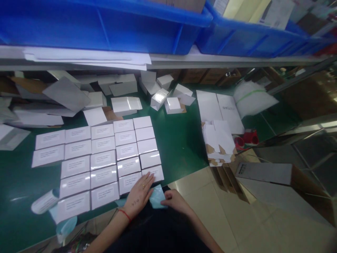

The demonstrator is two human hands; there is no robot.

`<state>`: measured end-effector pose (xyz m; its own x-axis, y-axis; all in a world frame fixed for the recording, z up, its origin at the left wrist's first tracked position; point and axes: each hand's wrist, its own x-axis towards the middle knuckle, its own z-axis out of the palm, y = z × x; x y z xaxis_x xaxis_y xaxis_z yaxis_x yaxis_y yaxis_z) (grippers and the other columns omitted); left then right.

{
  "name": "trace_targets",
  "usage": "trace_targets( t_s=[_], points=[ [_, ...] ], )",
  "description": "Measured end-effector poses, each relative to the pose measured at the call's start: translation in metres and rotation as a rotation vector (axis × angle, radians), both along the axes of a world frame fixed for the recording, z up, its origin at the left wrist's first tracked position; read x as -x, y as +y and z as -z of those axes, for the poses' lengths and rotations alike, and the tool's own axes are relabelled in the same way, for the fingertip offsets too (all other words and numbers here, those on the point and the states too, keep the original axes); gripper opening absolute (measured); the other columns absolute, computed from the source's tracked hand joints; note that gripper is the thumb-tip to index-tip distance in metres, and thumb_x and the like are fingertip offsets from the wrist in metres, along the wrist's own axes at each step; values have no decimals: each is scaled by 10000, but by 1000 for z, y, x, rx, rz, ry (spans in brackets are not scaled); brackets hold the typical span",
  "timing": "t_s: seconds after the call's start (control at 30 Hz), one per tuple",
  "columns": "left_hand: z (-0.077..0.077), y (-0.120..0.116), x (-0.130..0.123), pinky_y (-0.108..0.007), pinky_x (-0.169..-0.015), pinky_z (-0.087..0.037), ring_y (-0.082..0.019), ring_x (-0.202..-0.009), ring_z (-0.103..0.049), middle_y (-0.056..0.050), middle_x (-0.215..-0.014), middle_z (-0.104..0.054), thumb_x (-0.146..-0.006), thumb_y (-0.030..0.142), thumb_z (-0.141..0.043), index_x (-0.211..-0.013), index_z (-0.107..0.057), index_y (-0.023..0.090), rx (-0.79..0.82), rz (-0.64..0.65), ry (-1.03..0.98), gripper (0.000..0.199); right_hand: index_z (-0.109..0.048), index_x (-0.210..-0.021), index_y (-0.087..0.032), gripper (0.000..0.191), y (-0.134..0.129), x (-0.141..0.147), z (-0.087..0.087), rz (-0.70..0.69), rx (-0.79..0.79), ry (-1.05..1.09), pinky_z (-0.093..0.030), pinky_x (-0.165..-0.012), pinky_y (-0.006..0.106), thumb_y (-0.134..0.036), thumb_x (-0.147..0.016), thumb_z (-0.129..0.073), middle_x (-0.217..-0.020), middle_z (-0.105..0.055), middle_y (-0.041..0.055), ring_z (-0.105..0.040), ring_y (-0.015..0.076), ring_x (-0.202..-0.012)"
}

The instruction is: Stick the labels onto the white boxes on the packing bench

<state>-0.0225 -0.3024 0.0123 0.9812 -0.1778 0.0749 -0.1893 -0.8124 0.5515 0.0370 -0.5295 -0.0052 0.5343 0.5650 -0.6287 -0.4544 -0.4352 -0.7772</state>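
My left hand [140, 191] lies with its fingers stretched over the front right white box [157, 173] of a grid of labelled white boxes [102, 162]. Between my two hands is a pale blue sheet [157, 197]. My right hand [174, 200] pinches the right edge of that sheet, thumb against fingers. The four boxes above the one under my left hand, in the rightmost column, show no clear label text; most boxes further left carry a printed label.
Loose white cartons [123, 84] lie along the back below a shelf with blue bins [158, 30]. Flat cartons [219, 138] are stacked at the right, near red tape rolls [250, 137]. A large open box [265, 174] stands at the lower right.
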Motion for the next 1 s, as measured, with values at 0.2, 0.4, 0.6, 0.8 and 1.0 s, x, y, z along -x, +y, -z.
trace_targets(
  t_s=[0.2, 0.4, 0.6, 0.8, 1.0],
  points=[
    [-15, 8, 24, -387, -1059, -474, -196, -1227, -539, -68, -1313, -589, -1047, 335, -354, -1338, -506, 204, 228, -107, 125, 354, -521, -562, -185, 495, 2, -26, -26, 131, -12, -34, -314, -499, 243, -576, -633, -816, -564, -462, -20, -442, 189, -533],
    [-27, 30, 93, -329, -746, -472, -207, -786, -601, -54, -832, -635, -1022, 455, -334, -834, -600, 190, 340, -536, 311, 420, -634, -679, -164, 504, 14, -34, -52, 101, -60, 61, -355, -524, 277, -643, -690, -790, -665, -550, 52, -492, 229, -582],
    [-4, 85, 181, -325, -630, -379, -196, -597, -506, -18, -580, -507, -858, 620, -356, -605, -475, 215, 271, -1291, 391, 492, -620, -584, -180, 533, -14, -46, -44, -93, 192, -36, -352, -500, 296, -706, -610, -709, -591, -529, 52, -490, 245, -551],
    [19, 172, 247, -451, -750, -482, -308, -776, -586, -113, -775, -594, -718, 677, -393, -760, -488, 201, 145, -1779, 393, 488, -661, -639, -179, 541, -46, -64, -39, 7, 397, -90, -471, -591, 317, -716, -580, -693, -734, -623, 76, -591, 319, -738],
    [36, 175, 253, -485, -930, -470, -358, -975, -599, -175, -979, -628, -638, 748, -503, -909, -603, 138, 267, -1564, 400, 675, -715, -798, -151, 556, -37, -68, -45, 182, 232, 45, -469, -613, 287, -652, -592, -843, -808, -639, 79, -587, 289, -770]
  ],
)
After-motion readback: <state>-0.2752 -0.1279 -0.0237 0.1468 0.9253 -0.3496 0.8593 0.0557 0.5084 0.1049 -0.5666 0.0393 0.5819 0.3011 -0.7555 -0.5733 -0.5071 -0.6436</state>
